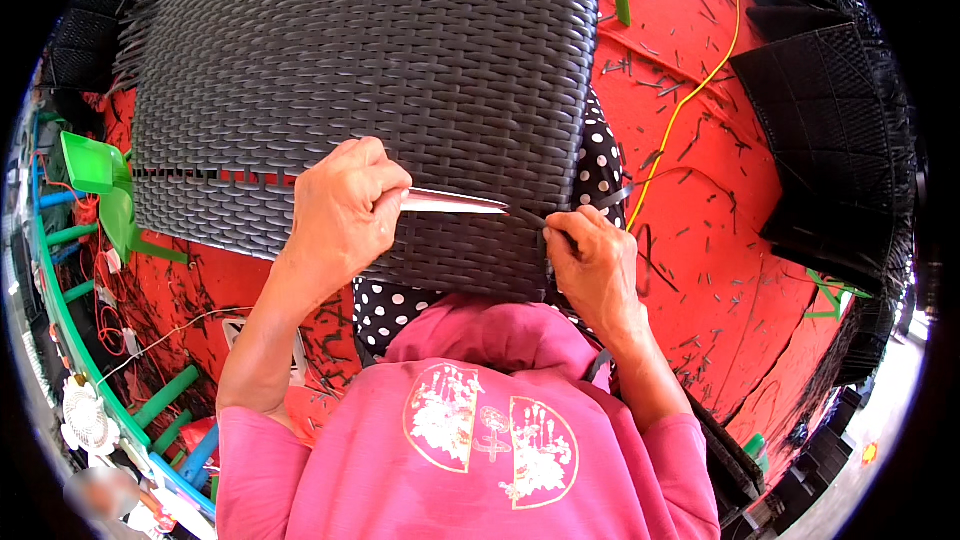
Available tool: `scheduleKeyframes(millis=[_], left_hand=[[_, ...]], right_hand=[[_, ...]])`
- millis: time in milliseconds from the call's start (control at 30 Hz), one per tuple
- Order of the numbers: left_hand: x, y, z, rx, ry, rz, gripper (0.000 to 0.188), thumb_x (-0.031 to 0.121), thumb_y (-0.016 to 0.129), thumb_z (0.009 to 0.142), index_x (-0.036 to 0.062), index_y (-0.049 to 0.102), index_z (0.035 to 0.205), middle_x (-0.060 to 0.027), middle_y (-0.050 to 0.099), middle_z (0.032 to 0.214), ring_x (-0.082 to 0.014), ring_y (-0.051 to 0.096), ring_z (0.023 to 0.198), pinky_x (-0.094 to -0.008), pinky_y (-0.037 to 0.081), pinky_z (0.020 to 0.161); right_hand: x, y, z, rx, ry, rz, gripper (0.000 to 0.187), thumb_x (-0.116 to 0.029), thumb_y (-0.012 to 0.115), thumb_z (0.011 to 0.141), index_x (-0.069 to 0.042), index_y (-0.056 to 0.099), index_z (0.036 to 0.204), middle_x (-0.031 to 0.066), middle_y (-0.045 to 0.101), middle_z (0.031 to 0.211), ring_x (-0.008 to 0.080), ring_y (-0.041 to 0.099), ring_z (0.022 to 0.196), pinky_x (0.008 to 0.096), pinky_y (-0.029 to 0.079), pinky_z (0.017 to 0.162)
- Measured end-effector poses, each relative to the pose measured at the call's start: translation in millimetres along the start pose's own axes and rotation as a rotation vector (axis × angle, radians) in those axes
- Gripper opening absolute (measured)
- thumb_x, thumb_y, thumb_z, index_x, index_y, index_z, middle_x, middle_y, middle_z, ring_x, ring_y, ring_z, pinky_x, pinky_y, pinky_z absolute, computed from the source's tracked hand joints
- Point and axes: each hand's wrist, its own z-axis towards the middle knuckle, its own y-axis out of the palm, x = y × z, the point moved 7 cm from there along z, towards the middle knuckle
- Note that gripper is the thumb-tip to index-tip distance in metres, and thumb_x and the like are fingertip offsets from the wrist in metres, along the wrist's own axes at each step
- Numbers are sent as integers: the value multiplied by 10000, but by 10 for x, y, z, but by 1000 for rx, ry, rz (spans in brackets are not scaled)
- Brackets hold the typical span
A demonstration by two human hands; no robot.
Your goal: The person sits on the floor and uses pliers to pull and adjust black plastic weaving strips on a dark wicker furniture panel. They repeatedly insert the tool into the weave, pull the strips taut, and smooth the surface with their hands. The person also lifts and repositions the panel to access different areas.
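Left hand (340,215) closed round a metal blade (455,202), tip pushed into the weave near the lower edge of the black woven panel (370,70). Right hand (595,265) pinched shut on a black strip (530,217) just beside the tip. Panel lay across the lap, over red floor (700,240) strewn with offcuts.

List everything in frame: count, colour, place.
woven panel: 1, black, on the lap, centre and top
metal blade: 1, silver, on the panel's lower edge, in the left hand
strip: 1, black, pinched by the right fingers
woven pieces: several, black, right side
floor mat: 1, red, littered with black offcuts
cable: 1, yellow, upper right
scoop: 1, green, far left
fan: 1, white, lower left
left hand: gripping the blade
right hand: pinching the strip
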Motion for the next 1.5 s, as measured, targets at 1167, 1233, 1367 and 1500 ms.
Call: scheduleKeyframes(millis=[1167,1233,1367,1500], left_hand=[[-601,-485,-516,131,-237,-178,72,-60,624,721,-10,573,732,-49,469,661,-160,477,610,-291,378,570],[-508,-516,-507,135,-201,-91,73,-54,622,715,-7,567,721,-59,472,660,-192,492,635,-311,390,593],[-356,-482,-426,113,-125,49,62,-30,622,711,3,570,713,-76,493,683,-245,522,690,-346,417,626],[-164,-451,-328,107,-20,148,89,-81,604,693,-9,575,738,-87,490,682,-236,526,670,-322,415,603]], right_hand=[[-494,-120,505,-93,-41,856,101,31,664,779,-15,575,791,72,657,842,150,643,804,232,475,570],[-402,-223,451,-73,113,1047,79,9,616,855,-5,548,817,77,660,782,116,649,710,181,468,503],[-182,-54,270,-188,296,923,142,-9,657,832,16,670,971,54,640,761,96,630,666,193,504,561],[-240,-33,223,-239,211,756,189,8,632,840,11,660,1027,31,616,783,96,610,739,210,513,656]])
